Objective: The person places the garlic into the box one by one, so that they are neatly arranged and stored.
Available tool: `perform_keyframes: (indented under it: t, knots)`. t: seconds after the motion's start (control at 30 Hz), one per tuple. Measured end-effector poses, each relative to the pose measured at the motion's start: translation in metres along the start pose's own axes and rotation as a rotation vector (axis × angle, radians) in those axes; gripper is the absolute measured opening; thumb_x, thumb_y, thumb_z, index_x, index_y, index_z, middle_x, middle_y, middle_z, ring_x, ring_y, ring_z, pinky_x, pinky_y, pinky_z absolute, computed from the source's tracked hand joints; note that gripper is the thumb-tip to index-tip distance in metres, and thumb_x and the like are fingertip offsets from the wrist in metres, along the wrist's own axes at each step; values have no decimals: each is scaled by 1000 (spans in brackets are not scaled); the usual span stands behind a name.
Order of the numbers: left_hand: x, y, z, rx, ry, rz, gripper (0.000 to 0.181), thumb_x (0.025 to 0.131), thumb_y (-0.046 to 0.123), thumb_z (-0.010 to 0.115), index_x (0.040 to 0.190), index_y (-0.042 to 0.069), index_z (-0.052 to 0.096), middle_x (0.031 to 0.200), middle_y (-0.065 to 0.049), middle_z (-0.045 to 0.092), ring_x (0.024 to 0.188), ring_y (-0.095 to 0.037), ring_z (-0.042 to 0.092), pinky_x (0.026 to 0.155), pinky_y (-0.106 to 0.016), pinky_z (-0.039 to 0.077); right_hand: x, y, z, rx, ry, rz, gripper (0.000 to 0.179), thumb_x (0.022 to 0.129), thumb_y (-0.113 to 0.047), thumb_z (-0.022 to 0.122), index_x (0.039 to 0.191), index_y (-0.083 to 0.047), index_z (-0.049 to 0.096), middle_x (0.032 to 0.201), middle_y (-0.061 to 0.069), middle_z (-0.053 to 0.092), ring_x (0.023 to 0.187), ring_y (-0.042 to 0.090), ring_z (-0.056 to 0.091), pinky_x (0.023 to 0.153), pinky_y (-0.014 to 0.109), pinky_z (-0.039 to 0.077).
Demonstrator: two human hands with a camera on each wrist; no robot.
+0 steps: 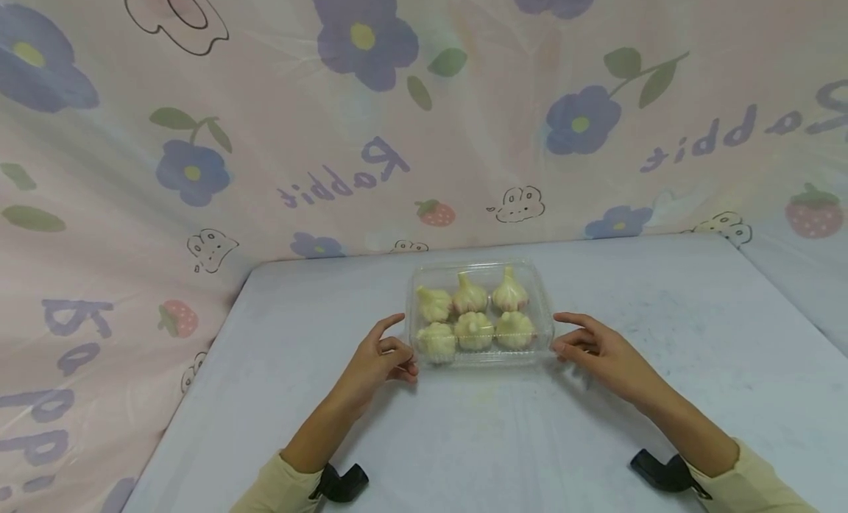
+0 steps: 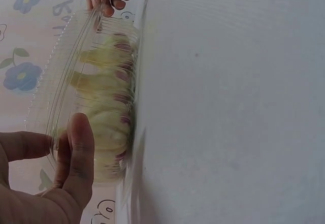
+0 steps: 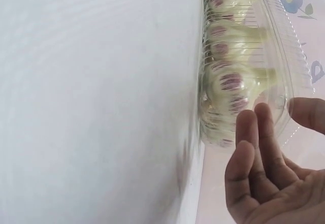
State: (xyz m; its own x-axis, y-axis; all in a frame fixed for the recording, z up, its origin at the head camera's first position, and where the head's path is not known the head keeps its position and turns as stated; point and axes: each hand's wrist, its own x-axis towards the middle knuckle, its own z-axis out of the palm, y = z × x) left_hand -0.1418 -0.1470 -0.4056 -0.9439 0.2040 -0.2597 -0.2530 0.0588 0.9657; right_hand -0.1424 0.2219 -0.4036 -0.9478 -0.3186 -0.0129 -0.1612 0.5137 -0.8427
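A clear plastic box (image 1: 480,357) with ribbed walls rests on the white table, holding several garlic bulbs (image 1: 474,330) in two rows. Some stems point up and purple streaks mark the bulbs' lower parts. At the box's left end, my left hand (image 1: 384,358) pinches the rim, thumb and fingers on either side of it in the left wrist view. My right hand (image 1: 599,355) holds the opposite end the same way, and the right wrist view shows its bent fingers (image 3: 246,127) against the wall below the rim. Garlic shows through the ribbed side in both wrist views.
A white cloth covers the table (image 1: 503,439). Behind and to the left hangs a pink curtain (image 1: 265,123) printed with flowers, rabbits and strawberries. Black wrist cameras (image 1: 341,483) sit at both cream sleeves (image 1: 278,487).
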Motion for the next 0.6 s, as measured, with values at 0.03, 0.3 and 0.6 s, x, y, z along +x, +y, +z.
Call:
perform_keyframes:
  t: [0.03,0.3,0.6]
  knots:
    - [0,0,0,2,-1,-2,66,97,2,57,154,19,29,92,-12,65,76,-21,68,73,-36,62,0,0,0,2,-1,2,60,101,-30,59,151,-7,36,112,11,71,92,2,67,74,24,54]
    - [0,1,-1,11,-8,8,66,97,2,57,154,18,28,92,-12,65,76,-22,68,73,-36,62,1,0,0,4,-5,14,61,101,-32,59,151,-8,36,113,10,71,93,3,67,75,24,54]
    - [3,0,-2,23,-14,13,66,97,1,57,154,18,29,92,-11,65,76,-22,68,74,-36,62,3,1,1,0,2,1,60,101,-30,59,151,-6,37,111,12,71,91,4,67,73,26,55]
